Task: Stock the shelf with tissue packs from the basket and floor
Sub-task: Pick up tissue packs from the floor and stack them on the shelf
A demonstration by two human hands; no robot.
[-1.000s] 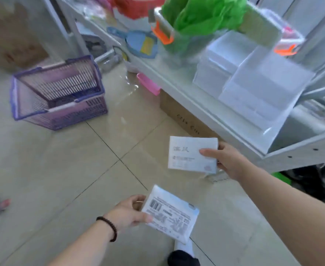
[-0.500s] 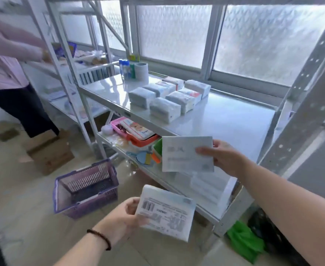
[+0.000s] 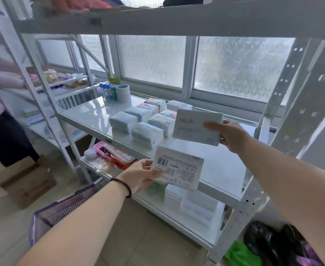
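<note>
Frosted window (image 3: 240,68), cardboard box (image 3: 28,181) on floor, pink tray (image 3: 110,153), clear boxes (image 3: 194,204), green bag (image 3: 242,256)

The shelf board (image 3: 104,120) at mid-frame is white and glossy, mirroring the window; its perforated uprights (image 3: 299,104) look like painted metal. Tissue packs (image 3: 146,134) on it wear soft, slightly shiny plastic film. At lower left, the purple basket (image 3: 62,210) is slatted plastic; above it, a matt cardboard box (image 3: 28,181). The floor tiles (image 3: 138,237) look smooth. Window panes (image 3: 240,66) are frosted, textured glass
</note>
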